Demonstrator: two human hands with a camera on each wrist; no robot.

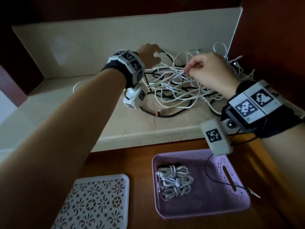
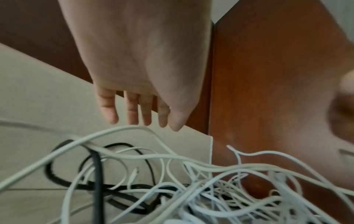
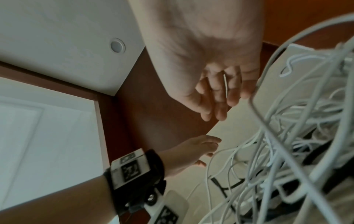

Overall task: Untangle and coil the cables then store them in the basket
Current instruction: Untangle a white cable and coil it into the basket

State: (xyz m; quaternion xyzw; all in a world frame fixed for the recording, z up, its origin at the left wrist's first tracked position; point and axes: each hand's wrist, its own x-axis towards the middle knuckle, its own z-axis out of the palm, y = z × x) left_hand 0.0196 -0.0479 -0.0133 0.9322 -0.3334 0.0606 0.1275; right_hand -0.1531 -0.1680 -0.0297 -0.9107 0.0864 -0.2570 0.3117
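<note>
A tangle of white and black cables (image 1: 179, 86) lies on the beige counter (image 1: 66, 103), toward its back right corner. My right hand (image 1: 189, 70) hovers over the top of the pile and pinches one thin white cable (image 3: 225, 84) between its curled fingers. My left hand (image 1: 155, 55) reaches over the pile's back left edge; in the left wrist view its fingers (image 2: 132, 112) are straight, just above a white loop (image 2: 134, 128), and hold nothing. Below the counter, the purple basket (image 1: 237, 179) holds coiled white cables (image 1: 175, 180).
A white patterned lid (image 1: 92, 204) lies left of the basket on the wooden surface. A black cable's plug (image 1: 157, 114) sticks out at the pile's front. The brown wooden side wall (image 1: 272, 38) closes off the counter on the right; the beige back panel (image 1: 99, 38) stands behind.
</note>
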